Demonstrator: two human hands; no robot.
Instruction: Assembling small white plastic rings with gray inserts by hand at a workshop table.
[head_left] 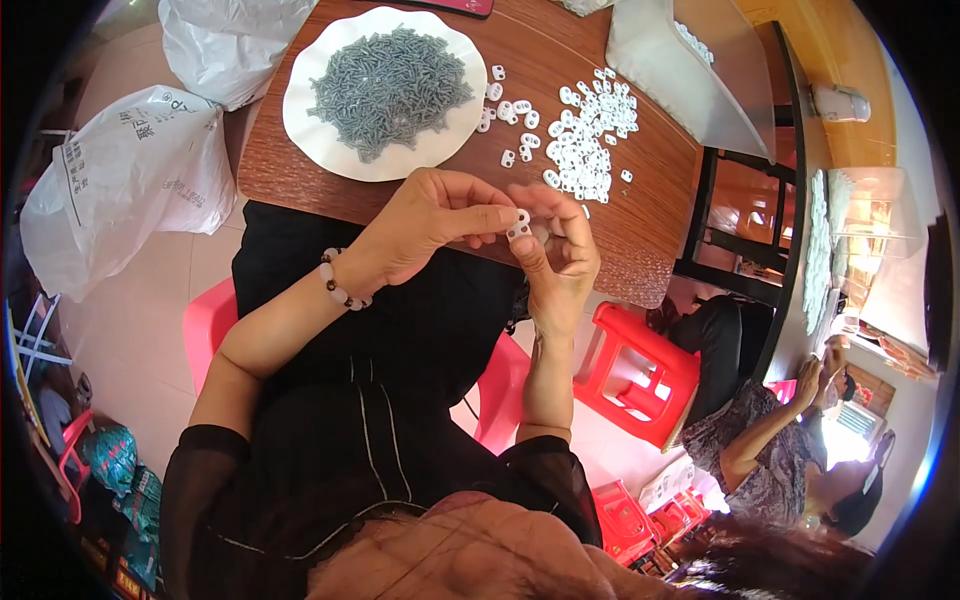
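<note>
Over the near edge of the table my hands meet around a small white plastic piece with two holes (519, 224). My left hand (425, 225), with a beaded bracelet on its wrist, pinches the piece between thumb and forefinger. The thumb of my right hand (562, 255) presses against the piece from below, its fingers curled behind. Something whitish shows in the right palm, perhaps more such pieces, partly hidden. Just beyond my hands stands a white scalloped plate (300, 110) heaped with small grey rod-like pieces (395, 85). Loose white two-hole pieces (585, 150) lie piled to its right.
A brown wooden table (655, 225) carries everything. White sacks (130, 190) stand on the floor at left. At the far right of the table is a white container (680, 75). A red plastic stool (640, 375) stands at right; another person (760, 440) works at a neighbouring table.
</note>
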